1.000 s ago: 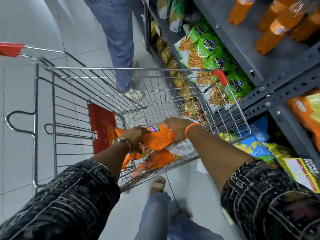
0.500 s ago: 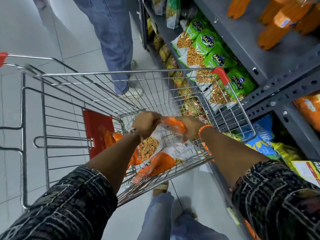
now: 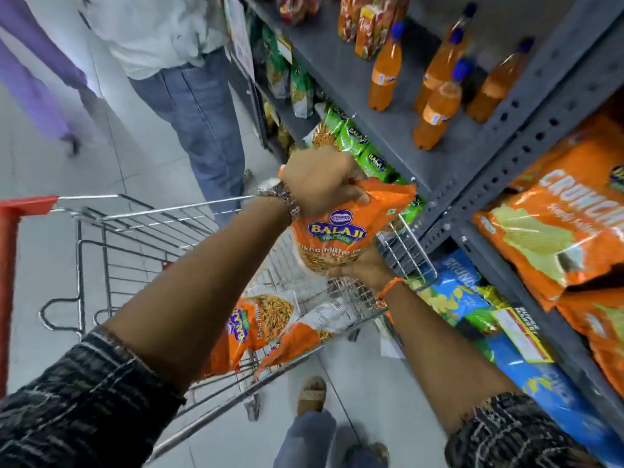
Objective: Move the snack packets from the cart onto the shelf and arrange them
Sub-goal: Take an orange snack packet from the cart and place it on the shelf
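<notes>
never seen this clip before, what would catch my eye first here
First, the orange Balaji packet held up in the centre, the left hand gripping its top and the right hand supporting its bottom, above the wire cart. Next, two more orange packets lying in the cart below. To the right, the grey shelf carries orange drink bottles, with green Balaji packets lined up on the level beneath.

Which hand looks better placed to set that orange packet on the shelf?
Probably the right hand: it supports the orange packet from below on the shelf side, while the left hand pinches its top, reaching across.
</notes>
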